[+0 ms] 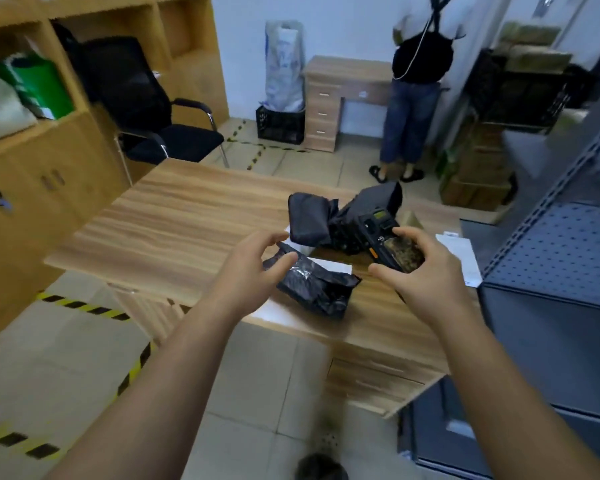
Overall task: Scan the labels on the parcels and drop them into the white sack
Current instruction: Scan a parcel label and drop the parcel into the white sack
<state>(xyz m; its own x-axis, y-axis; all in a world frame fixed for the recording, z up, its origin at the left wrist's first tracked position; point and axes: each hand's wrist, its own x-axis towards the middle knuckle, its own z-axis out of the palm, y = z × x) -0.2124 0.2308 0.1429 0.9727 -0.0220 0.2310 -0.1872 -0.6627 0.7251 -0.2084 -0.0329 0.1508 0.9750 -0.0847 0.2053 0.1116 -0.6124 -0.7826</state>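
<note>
Forearms reach over the counter. Two black parcels lie farther back. Nearest parcel sits between the hands, long axis running left-far to right-near. Left hand pinches its left end; right hand grips the scanner just beside it.

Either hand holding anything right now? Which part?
Right hand grips the handheld scanner round its lower body. Left hand pinches the near black parcel at its top edge.
</note>
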